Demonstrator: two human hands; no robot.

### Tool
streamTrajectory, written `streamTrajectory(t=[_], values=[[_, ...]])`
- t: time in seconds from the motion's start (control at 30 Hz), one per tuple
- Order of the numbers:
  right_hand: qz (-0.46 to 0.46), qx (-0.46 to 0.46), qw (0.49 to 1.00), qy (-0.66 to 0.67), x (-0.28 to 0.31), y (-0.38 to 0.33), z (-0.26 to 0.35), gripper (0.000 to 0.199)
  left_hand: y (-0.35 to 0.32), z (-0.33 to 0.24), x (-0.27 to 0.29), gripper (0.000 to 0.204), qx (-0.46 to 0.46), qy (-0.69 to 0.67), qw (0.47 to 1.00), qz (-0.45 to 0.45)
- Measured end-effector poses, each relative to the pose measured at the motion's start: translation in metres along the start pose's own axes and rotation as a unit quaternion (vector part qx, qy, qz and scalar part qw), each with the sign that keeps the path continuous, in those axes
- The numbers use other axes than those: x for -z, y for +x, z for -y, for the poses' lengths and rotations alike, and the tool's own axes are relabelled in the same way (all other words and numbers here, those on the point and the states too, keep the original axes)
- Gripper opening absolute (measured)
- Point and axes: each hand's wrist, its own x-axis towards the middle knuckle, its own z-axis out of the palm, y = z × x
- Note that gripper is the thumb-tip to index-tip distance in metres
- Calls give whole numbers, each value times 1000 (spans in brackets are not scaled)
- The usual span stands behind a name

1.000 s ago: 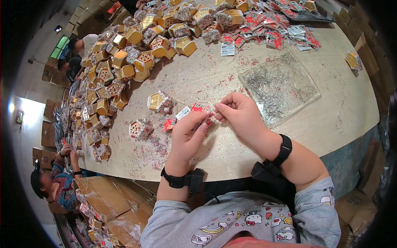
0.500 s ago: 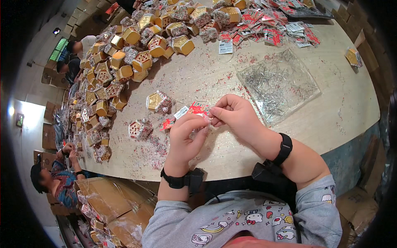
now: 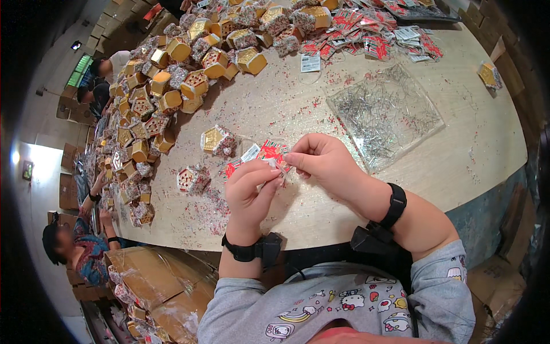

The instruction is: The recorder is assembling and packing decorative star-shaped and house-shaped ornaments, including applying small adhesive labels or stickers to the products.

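Note:
Both my hands are pinched close together above the table. My left hand (image 3: 251, 192) has thumb and forefinger pressed together on something too small to make out. My right hand (image 3: 326, 160) pinches at the right edge of a red patterned tag (image 3: 271, 150); what lies in its fingertips is hidden. A white printed tag (image 3: 250, 153) and another red tag (image 3: 232, 167) lie just beyond my left hand. Left of these sit two small house-shaped ornaments, a gold-based one (image 3: 217, 140) and a red-and-white one (image 3: 193, 179), both covered in speckled beads.
A clear shallow tray (image 3: 395, 123) of metal pins lies at right. Many gold-and-beaded ornaments (image 3: 195, 83) are heaped along the left and back. Red tags (image 3: 366, 34) pile at the back. Loose beads litter the table (image 3: 458, 166). A co-worker (image 3: 86, 249) sits at left.
My left hand has shifted slightly left, and my right hand a little left and up. Both stay pinched. The co-worker's hands at left have moved apart.

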Motion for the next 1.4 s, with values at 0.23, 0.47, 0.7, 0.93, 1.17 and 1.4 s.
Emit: streamTrajectory(t=[0.23, 0.47, 0.7, 0.93, 1.17, 1.4], values=[[66, 9, 997, 27, -5, -2, 4, 18, -1, 2, -1, 14, -57, -25, 995, -77], [77, -23, 996, 24, -6, -4, 2, 17, 3, -3, -2, 17, -62, -14, 998, -8], [45, 16, 995, -89, -16, -12, 7, 14, 0, 9, -6, 23, 89, -102, 990, -50], [99, -31, 984, -144, -10, -8, 3, 11, 2, 9, 2, 15, 83, -187, 978, 41], [137, -106, 985, -22, -8, -6, 1, 13, 4, 10, 0, 6, 21, -179, 983, 37], [144, -111, 978, 100, -6, -3, -9, 16, -1, 14, -7, 13, 42, -231, 972, -24]])
